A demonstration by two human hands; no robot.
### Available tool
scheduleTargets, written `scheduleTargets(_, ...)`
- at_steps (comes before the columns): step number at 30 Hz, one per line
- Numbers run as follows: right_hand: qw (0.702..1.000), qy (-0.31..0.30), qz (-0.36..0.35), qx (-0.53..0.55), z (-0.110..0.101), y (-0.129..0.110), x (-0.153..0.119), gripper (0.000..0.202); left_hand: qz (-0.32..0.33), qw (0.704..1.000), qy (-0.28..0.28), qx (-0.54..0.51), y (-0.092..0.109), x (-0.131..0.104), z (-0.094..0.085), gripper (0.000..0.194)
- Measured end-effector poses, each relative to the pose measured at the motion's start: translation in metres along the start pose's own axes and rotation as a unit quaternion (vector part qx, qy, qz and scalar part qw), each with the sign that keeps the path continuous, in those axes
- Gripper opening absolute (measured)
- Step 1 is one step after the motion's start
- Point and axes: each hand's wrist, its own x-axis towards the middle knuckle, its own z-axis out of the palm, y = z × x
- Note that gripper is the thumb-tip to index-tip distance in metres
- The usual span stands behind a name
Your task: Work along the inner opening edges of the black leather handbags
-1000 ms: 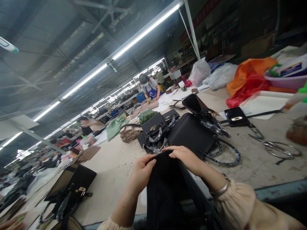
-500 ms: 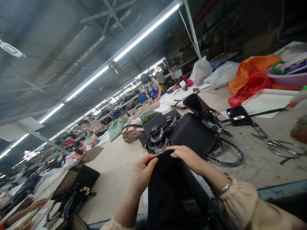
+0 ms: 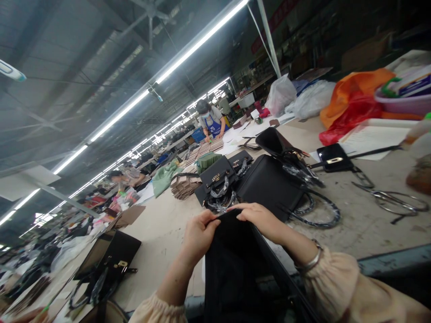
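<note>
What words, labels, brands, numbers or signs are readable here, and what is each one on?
None can be read with certainty.
Red banner: pale characters, too dim and blurred to read.
Blue apron: a small white mark, too small to read.
Box in the purple tub: blue and white label, too blurred to read.
Held black item: no lettering visible.

From my head, my only camera looks forward and down, rolled sideways, with my bare left hand (image 3: 199,235) and right hand (image 3: 257,218) close below, the flat beige counter (image 3: 161,233) stretching beyond, and long white tube lights (image 3: 202,42) slanting overhead.
</note>
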Motion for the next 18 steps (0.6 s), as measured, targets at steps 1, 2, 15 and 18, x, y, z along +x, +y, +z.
scheduleTargets(1,1.0,0.0,0.003,-0.004,0.0,0.0,0.0,0.041,0.001,1.0,-0.002,0.009,-0.001,0.001,0.0,0.012)
scheduleTargets(2,1.0,0.0,0.003,-0.006,0.001,0.0,0.0,0.042,-0.001,1.0,-0.004,0.016,-0.001,0.003,0.0,0.014)
scheduleTargets(15,1.0,0.005,-0.003,0.018,0.001,-0.005,0.0,0.043,0.023,1.0,-0.014,0.015,0.012,0.0,0.006,0.028)
scheduleTargets(18,1.0,0.006,-0.002,0.026,0.002,-0.003,0.0,0.044,0.038,0.998,-0.005,0.056,0.014,0.005,0.006,0.027)
